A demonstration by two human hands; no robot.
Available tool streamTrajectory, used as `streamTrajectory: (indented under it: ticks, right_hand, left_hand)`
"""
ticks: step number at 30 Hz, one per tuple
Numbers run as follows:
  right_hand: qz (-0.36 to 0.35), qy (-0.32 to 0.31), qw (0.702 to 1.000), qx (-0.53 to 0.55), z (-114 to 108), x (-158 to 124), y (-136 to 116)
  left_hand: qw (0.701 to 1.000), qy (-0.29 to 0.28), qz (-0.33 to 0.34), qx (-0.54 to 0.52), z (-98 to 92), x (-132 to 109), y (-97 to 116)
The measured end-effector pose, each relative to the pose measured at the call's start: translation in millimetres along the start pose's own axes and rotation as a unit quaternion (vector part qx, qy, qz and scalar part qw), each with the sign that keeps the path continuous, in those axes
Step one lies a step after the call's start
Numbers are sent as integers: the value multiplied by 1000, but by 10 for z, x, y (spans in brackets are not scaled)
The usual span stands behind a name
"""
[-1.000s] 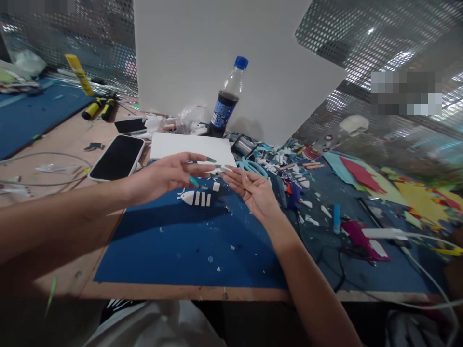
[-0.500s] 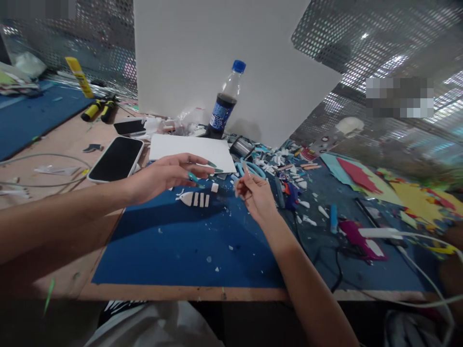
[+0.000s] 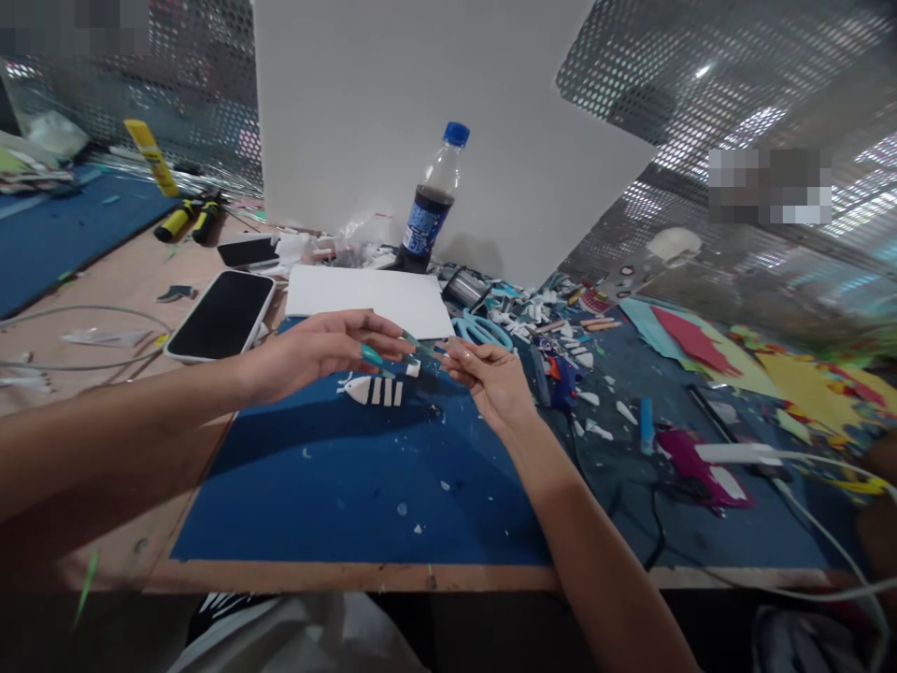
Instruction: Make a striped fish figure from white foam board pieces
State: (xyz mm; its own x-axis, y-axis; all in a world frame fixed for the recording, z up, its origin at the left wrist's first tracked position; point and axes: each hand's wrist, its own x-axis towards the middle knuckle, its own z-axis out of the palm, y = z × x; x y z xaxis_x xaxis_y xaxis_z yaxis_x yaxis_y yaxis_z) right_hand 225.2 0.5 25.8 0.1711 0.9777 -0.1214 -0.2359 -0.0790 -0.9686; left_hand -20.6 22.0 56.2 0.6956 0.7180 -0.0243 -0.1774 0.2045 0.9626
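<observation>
My left hand (image 3: 315,350), with teal nails, is held just above the blue cutting mat (image 3: 336,486). Its thumb and fingers pinch together at the fingertips of my right hand (image 3: 491,379). The right hand's fingers are curled close together and meet the left fingertips; whatever sits between them is too small to make out. Below the hands, a white paper fish skeleton (image 3: 370,389) lies flat on the mat, with a small white piece (image 3: 413,370) beside its tail end.
A black phone (image 3: 224,313) and a white sheet (image 3: 364,292) lie behind the mat. Farther back stand a cola bottle (image 3: 431,201) and a white board (image 3: 420,121). Teal scissors (image 3: 483,329), paper scraps (image 3: 561,327), coloured paper (image 3: 701,341) and cables (image 3: 805,458) crowd the right side.
My right hand went from open and palm up to curled, and its fingertips now meet the left hand's. The left fingers closed into a pinch. The fish has not moved.
</observation>
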Motion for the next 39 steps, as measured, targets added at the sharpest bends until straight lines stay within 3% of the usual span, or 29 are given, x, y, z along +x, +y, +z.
streamTrajectory:
  ticks: [9,17,20,24,26,28,31,33,36,39]
  right_hand:
    - [-19,4,1000,-2,-64,46,-7]
    - [-25,-104,994,2,-82,31,-80]
    - [-79,-45,994,-64,-108,40,-41]
    - [-195,99,948,-232,-185,48,8]
    - [-247,132,913,-296,-238,53,3]
    - [-287,145,879,-351,-283,58,-18]
    - [-314,152,839,-418,-304,54,-53]
    - [-319,116,838,-428,-279,36,-70]
    - [-348,-14,837,-421,-214,-2,-74]
    - [-358,-109,799,-472,-166,-29,-49]
  left_hand:
    - [999,-6,-12,42,8,-5,21]
    - [997,-35,-22,62,-3,1,1]
    - [996,-40,-13,77,-1,4,4]
    - [989,-51,14,136,-17,-12,26]
    - [977,-25,42,206,-25,-29,27]
    - [946,28,74,314,-28,-46,0]
    - [868,84,111,476,-31,-65,-132]
    - [838,79,105,530,-38,-76,-273]
    - [829,71,96,545,-45,-95,-479]
    - [826,78,68,554,-31,-98,-570]
